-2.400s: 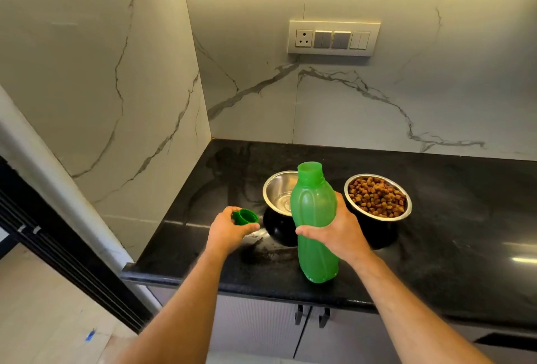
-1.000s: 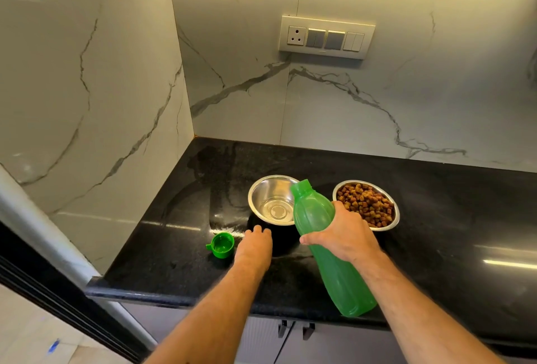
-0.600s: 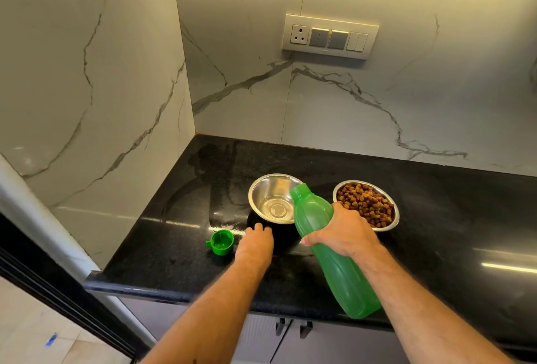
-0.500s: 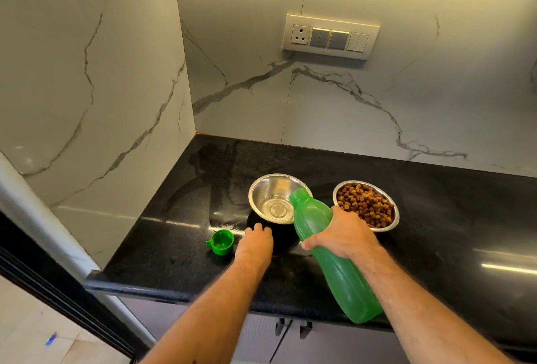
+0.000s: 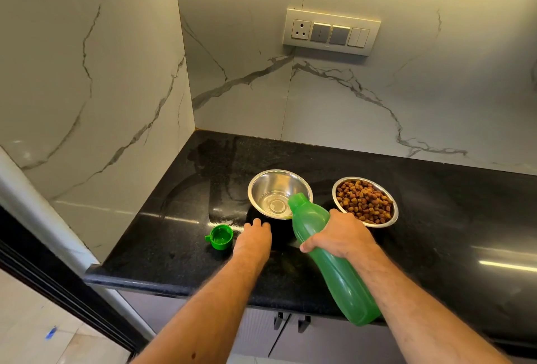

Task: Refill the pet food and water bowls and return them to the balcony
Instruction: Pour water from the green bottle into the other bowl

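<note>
While a green cap [image 5: 221, 236] lies upturned on the black counter [image 5: 436, 218] at far left, the left hand [image 5: 255, 236] rests beside it, fingers curled down against the dark base of the steel water bowl [image 5: 277, 198], apparently steadying it. The right hand [image 5: 338, 234] wraps the neck end of a green bottle [image 5: 334, 262], tilted with its long axis running from lower right up to the mouth at the bowl's near-right rim. Only a little water shows inside. Farther right sits the bowl of kibble [image 5: 364, 201], already full.

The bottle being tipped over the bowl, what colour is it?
Translucent green bottle, matching the loose cap on the counter; the head view shows it.
</note>
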